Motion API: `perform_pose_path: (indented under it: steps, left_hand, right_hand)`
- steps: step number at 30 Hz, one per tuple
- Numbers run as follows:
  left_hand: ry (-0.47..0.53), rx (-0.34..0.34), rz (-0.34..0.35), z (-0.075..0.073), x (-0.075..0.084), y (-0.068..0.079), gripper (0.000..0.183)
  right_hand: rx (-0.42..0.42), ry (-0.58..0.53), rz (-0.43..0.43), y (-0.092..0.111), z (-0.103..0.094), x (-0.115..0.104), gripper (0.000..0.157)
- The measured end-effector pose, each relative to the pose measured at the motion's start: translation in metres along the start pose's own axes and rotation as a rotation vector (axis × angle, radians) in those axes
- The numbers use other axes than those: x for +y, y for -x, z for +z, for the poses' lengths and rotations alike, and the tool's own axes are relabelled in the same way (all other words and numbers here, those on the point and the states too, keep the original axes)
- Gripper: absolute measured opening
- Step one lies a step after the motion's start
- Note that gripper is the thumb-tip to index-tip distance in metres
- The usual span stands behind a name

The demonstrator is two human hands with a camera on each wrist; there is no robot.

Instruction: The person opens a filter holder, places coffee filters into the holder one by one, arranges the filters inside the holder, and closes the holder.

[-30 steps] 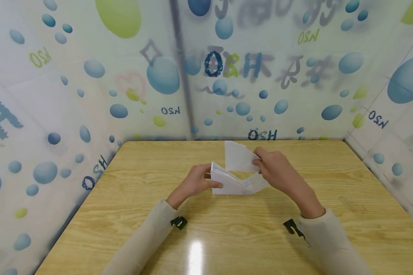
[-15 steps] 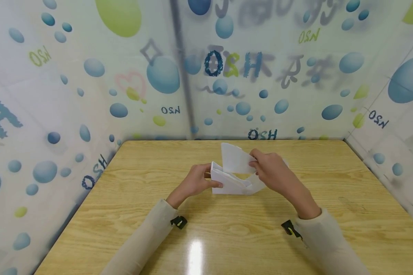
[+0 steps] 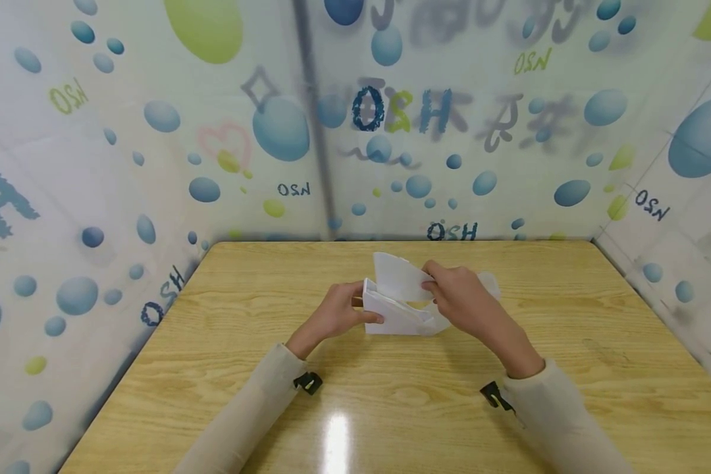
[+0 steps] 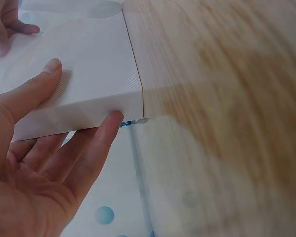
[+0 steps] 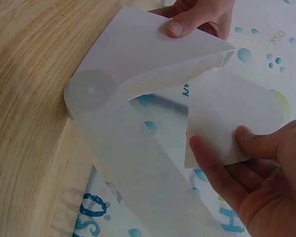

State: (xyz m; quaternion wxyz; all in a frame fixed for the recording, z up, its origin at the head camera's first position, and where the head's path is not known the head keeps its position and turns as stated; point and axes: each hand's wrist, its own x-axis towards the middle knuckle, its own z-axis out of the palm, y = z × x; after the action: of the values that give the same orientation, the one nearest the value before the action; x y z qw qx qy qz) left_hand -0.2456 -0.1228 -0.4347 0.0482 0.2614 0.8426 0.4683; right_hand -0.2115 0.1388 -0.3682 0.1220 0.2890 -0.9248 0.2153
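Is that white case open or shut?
Open. In the right wrist view, the white case gapes along one edge and its translucent cover angles away.

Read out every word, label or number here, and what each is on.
"H2O": mirrored, large blue-and-green letters, on the white wall covering printed with blue and green bubbles; smaller copies too.
"H": large blue letter at the covering's left, word cut off.
Small handwriting: apparently mirrored "H2O", uncertain.
Grey characters: too blurred to read.
White box-like object, thin white sheet: no text visible.
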Motion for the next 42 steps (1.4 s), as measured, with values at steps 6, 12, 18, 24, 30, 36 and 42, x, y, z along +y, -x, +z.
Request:
perform_pose_path:
  steps: [6,12,18,24,30,36,42]
  left_hand:
    - [-0.003,-0.002,-0.009,0.000,0.000,-0.001,0.047]
    - [-0.004,0.000,-0.012,0.000,-0.001,-0.001,0.047]
    - [-0.014,0.002,-0.007,0.000,0.001,0.000,0.047]
    - [-0.018,0.000,-0.008,0.000,0.001,0.000,0.048]
    - [-0.020,-0.001,-0.007,0.000,0.001,0.000,0.048]
    - [-0.022,-0.006,-0.007,0.000,0.001,-0.001,0.049]
    - [-0.009,-0.010,-0.013,0.000,0.001,0.000,0.050]
  right_hand:
    - [-0.003,0.002,-0.020,0.000,0.003,-0.002,0.006]
    - [0.006,0.010,-0.044,-0.001,0.007,-0.001,0.006]
    - [0.015,0.004,-0.066,-0.002,0.011,-0.001,0.005]
    - [0.002,-0.001,-0.066,-0.002,0.014,-0.001,0.005]
    - [-0.018,-0.013,-0.049,-0.002,0.015,-0.003,0.004]
    - [-0.039,-0.003,-0.029,-0.002,0.017,-0.004,0.006]
    - [-0.084,-0.019,-0.008,-0.002,0.018,-0.005,0.010]
